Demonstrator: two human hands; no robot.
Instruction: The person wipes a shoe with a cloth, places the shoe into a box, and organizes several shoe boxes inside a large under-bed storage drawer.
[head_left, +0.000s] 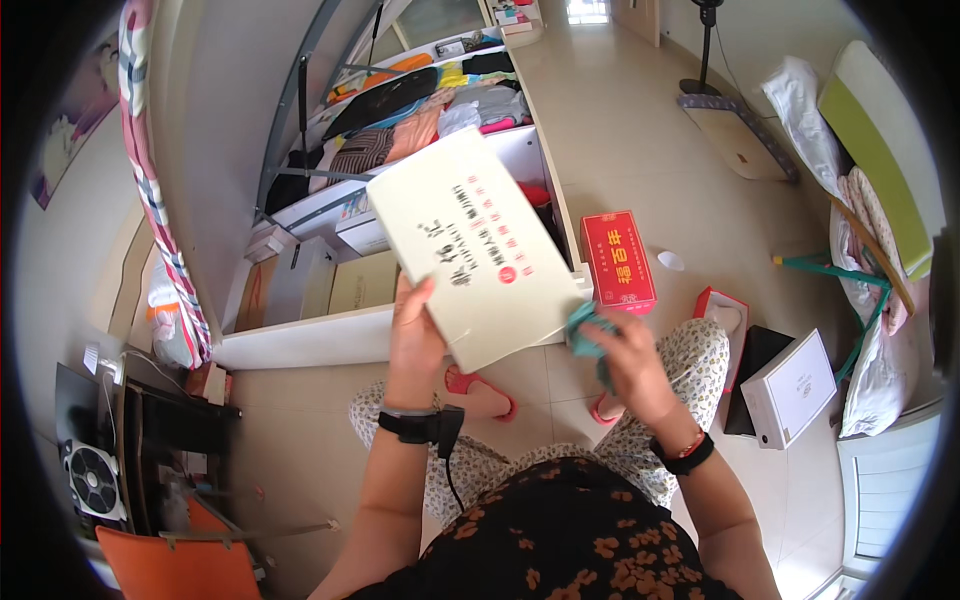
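Note:
My left hand grips a cream cardboard shoe box by its near left edge, the thumb lying on its printed face. The box is held up and tilted, and bears writing in black and red. Bunched in my right hand is a teal cloth, close against the lower right corner of the box; whether it touches cannot be told. Behind the box lies the storage base of a lifted bed. Its near compartment holds several boxes, among them an olive-beige box and a grey box.
Folded clothes fill the far compartment. Gas struts hold up the bed platform. On the floor at right are a red box, an opened red-edged box and a white box. An orange chair stands at lower left.

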